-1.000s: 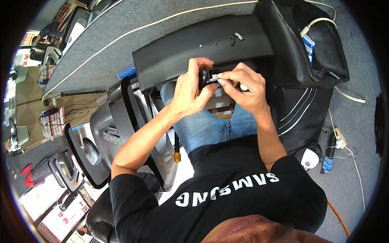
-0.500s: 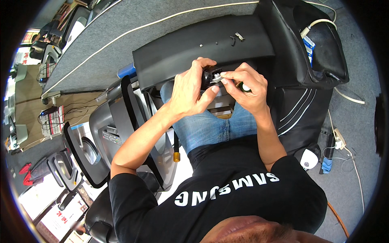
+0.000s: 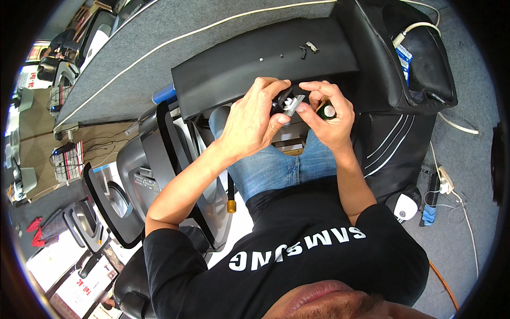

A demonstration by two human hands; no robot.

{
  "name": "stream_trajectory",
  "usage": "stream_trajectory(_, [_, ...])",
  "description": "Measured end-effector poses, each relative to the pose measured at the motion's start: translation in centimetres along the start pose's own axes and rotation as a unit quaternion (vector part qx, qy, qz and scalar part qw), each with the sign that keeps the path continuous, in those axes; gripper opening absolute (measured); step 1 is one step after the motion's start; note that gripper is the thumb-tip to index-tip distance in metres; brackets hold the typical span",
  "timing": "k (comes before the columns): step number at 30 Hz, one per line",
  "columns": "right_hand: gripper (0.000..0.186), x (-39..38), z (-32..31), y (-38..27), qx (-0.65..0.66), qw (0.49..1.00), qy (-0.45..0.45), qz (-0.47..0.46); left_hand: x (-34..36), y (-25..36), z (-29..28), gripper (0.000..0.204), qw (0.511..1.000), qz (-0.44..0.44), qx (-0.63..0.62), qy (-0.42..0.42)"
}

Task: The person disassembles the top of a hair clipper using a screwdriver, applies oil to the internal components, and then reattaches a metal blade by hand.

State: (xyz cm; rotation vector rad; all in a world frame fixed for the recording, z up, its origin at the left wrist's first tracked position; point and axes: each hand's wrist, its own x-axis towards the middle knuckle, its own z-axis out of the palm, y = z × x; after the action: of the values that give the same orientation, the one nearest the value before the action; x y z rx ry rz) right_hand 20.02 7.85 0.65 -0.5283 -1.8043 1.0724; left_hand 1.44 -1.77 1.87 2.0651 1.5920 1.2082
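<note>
Over my lap, my left hand (image 3: pixel 248 118) is closed around a small black device (image 3: pixel 274 105). White bits and a flat grey metal piece (image 3: pixel 293 105) show at the device's right end; its exact kind I cannot make out. Just right of it is my right hand (image 3: pixel 333 114), index finger and thumb spread apart, the thumb close to the metal piece. Tucked in its curled lower fingers is a dark green rod-like thing with a round white end (image 3: pixel 329 111); its length is hidden.
On the black padded seat (image 3: pixel 228 69) ahead lie a silver metal part (image 3: pixel 312 48), a thin black curved piece (image 3: pixel 303 52) and tiny bits. A blue packet (image 3: pixel 404 61) sits in the chair at right. Grey-black equipment (image 3: pixel 154 149) stands close by my left arm.
My right index finger and thumb have come off the small metal piece and opened. The device has tilted, showing more of its white and grey end.
</note>
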Motion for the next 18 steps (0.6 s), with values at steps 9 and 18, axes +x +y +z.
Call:
stream_trajectory(9, [0.031,-0.9,2.6,-0.5,0.071,0.993,0.056,0.074,-0.6,-0.3,1.1,0.06,0.996,-0.007,-0.049,0.068])
stream_trajectory(18, [0.046,-0.9,2.6,-0.2,0.048,0.997,0.034,0.047,-0.8,0.0,1.0,0.057,0.994,-0.028,-0.062,0.08])
